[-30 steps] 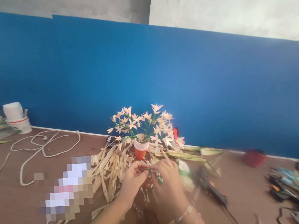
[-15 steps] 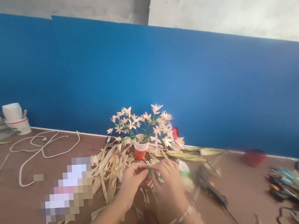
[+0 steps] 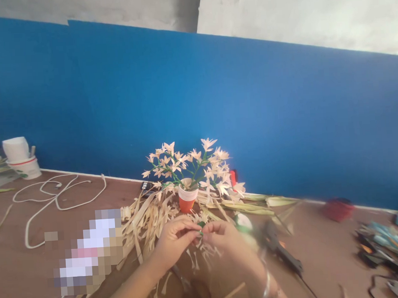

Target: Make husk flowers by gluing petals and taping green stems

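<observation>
My left hand [image 3: 177, 241] pinches a small green piece [image 3: 201, 224], too small to tell whether it is tape or a stem. The fingertips of my right hand [image 3: 226, 239] are closed on the same piece from the other side. Just beyond both hands stands a red and white paper cup [image 3: 187, 199] with green wire-like stems in it, topped by several pale star-shaped flowers [image 3: 175, 165]. Under and around my hands lie pale cut scraps [image 3: 192, 259]. A pair of scissors [image 3: 197, 294], blurred, rests below them.
Dried husk strips [image 3: 146, 224] spread left of the cup. A glue gun [image 3: 282, 248] lies to the right, with a tangled pile of coloured items [image 3: 390, 245] farther over. A white cable [image 3: 57, 200] and stacked white cups [image 3: 24, 166] are at left. A blue panel [image 3: 196, 99] backs the table.
My right hand has turned and shifted slightly, its wrist moving right and its fingers drawing lower. More of the scissors shows beneath. My left hand stays nearly in place.
</observation>
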`<action>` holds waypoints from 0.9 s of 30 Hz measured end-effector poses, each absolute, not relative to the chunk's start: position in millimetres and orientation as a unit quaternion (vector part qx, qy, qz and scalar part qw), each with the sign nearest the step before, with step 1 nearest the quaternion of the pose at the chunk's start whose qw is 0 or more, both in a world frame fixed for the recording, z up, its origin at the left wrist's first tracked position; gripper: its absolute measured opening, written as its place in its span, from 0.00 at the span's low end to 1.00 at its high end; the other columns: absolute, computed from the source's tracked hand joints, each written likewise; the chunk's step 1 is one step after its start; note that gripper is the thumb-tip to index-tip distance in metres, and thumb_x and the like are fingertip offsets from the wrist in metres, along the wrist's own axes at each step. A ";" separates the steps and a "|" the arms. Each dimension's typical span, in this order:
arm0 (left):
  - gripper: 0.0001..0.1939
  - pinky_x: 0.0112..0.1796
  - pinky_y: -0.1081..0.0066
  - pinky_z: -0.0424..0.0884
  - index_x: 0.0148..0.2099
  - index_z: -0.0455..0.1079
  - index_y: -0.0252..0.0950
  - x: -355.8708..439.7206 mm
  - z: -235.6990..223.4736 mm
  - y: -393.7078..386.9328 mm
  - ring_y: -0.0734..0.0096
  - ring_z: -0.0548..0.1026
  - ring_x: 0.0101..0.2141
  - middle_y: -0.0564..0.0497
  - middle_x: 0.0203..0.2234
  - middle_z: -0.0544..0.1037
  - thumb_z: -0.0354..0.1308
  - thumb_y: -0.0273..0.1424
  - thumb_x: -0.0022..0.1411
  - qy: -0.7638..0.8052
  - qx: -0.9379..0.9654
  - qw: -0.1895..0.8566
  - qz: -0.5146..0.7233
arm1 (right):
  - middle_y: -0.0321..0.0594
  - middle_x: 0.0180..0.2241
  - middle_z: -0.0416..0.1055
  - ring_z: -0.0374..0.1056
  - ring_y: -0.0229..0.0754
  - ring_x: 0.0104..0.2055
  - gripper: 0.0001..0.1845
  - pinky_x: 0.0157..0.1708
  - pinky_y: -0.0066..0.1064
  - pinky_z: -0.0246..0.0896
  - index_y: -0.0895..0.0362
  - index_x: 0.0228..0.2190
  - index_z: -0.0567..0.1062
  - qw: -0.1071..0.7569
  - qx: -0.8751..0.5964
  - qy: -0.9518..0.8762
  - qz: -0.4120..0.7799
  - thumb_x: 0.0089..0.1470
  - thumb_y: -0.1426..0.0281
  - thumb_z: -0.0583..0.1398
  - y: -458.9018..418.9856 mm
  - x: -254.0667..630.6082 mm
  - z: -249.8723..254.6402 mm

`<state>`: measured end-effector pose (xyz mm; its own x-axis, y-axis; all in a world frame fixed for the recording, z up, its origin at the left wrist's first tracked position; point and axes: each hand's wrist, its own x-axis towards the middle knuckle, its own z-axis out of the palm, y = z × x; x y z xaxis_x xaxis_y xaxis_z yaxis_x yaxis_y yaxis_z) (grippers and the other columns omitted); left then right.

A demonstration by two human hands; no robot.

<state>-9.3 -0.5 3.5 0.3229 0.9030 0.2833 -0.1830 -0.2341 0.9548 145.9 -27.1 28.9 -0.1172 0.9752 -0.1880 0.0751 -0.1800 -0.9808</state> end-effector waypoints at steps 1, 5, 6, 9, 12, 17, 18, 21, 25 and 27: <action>0.05 0.23 0.73 0.71 0.28 0.74 0.33 -8.8 5.5 -2.0 0.74 0.72 0.20 0.51 0.24 0.71 0.61 0.30 0.49 0.293 0.607 0.553 0.490 | 0.33 0.18 0.69 0.61 0.35 0.21 0.03 0.24 0.26 0.52 0.59 0.19 0.73 0.399 -0.494 -0.478 0.607 0.36 0.72 0.61 -26.1 148.3 28.1; 0.07 0.19 0.76 0.67 0.27 0.70 0.33 -6.5 9.5 -6.6 0.77 0.70 0.18 0.54 0.23 0.69 0.61 0.32 0.49 0.312 0.590 0.588 0.457 | 0.34 0.18 0.69 0.64 0.36 0.25 0.03 0.29 0.27 0.54 0.60 0.19 0.73 0.390 -0.438 -0.472 0.657 0.36 0.73 0.59 -24.7 152.4 26.2; 0.07 0.18 0.77 0.65 0.28 0.69 0.33 -6.2 9.2 -6.8 0.77 0.69 0.17 0.55 0.22 0.69 0.60 0.33 0.50 0.322 0.585 0.592 0.451 | 0.34 0.19 0.69 0.64 0.36 0.25 0.03 0.29 0.27 0.55 0.60 0.20 0.72 0.387 -0.464 -0.487 0.631 0.37 0.72 0.59 -25.2 152.0 26.9; 0.08 0.17 0.78 0.62 0.29 0.66 0.34 -5.6 6.2 -5.0 0.78 0.66 0.15 0.57 0.15 0.68 0.59 0.34 0.51 0.353 0.574 0.594 0.439 | 0.35 0.25 0.71 0.65 0.38 0.29 0.06 0.31 0.29 0.57 0.58 0.26 0.72 0.391 -0.542 -0.563 0.486 0.40 0.71 0.58 -28.8 148.2 31.3; 0.09 0.16 0.79 0.59 0.29 0.65 0.35 -4.2 2.2 -2.0 0.80 0.63 0.13 0.59 0.14 0.67 0.58 0.36 0.51 0.375 0.561 0.599 0.431 | 0.37 0.34 0.71 0.65 0.42 0.38 0.12 0.39 0.33 0.57 0.56 0.32 0.72 0.407 -0.569 -0.653 0.290 0.41 0.75 0.56 -34.2 142.8 34.1; 0.13 0.16 0.77 0.61 0.29 0.67 0.33 -1.4 -4.3 0.7 0.80 0.65 0.14 0.56 0.18 0.70 0.61 0.39 0.48 0.384 0.537 0.617 0.428 | 0.37 0.30 0.70 0.64 0.44 0.37 0.11 0.40 0.38 0.53 0.55 0.28 0.71 0.363 -0.566 -0.736 0.075 0.41 0.80 0.55 -38.8 136.8 29.7; 0.14 0.18 0.77 0.63 0.29 0.67 0.33 -1.2 -5.4 1.3 0.78 0.66 0.16 0.56 0.18 0.71 0.62 0.39 0.47 0.378 0.530 0.625 0.432 | 0.37 0.29 0.70 0.64 0.44 0.36 0.11 0.40 0.38 0.53 0.55 0.27 0.71 0.362 -0.567 -0.737 0.059 0.41 0.80 0.55 -38.6 136.5 28.1; 0.14 0.23 0.73 0.68 0.29 0.68 0.33 -2.1 -6.3 2.9 0.75 0.70 0.20 0.54 0.21 0.73 0.64 0.38 0.44 0.359 0.507 0.648 0.441 | 0.38 0.30 0.70 0.64 0.45 0.37 0.12 0.40 0.38 0.55 0.55 0.31 0.71 0.388 -0.583 -0.711 0.067 0.42 0.80 0.55 -37.1 137.5 25.2; 0.14 0.29 0.69 0.71 0.32 0.72 0.32 -5.6 -1.2 3.0 0.72 0.73 0.24 0.50 0.27 0.77 0.66 0.36 0.43 0.344 0.510 0.644 0.454 | 0.38 0.31 0.71 0.66 0.42 0.36 0.16 0.38 0.35 0.59 0.55 0.36 0.69 0.426 -0.579 -0.663 0.211 0.42 0.78 0.55 -35.4 140.7 29.0; 0.13 0.28 0.69 0.71 0.31 0.73 0.32 -7.1 1.4 2.4 0.72 0.73 0.23 0.50 0.26 0.77 0.66 0.35 0.43 0.340 0.515 0.640 0.458 | 0.37 0.30 0.71 0.67 0.40 0.34 0.16 0.35 0.32 0.61 0.56 0.36 0.67 0.436 -0.565 -0.635 0.294 0.42 0.78 0.55 -34.8 142.4 32.8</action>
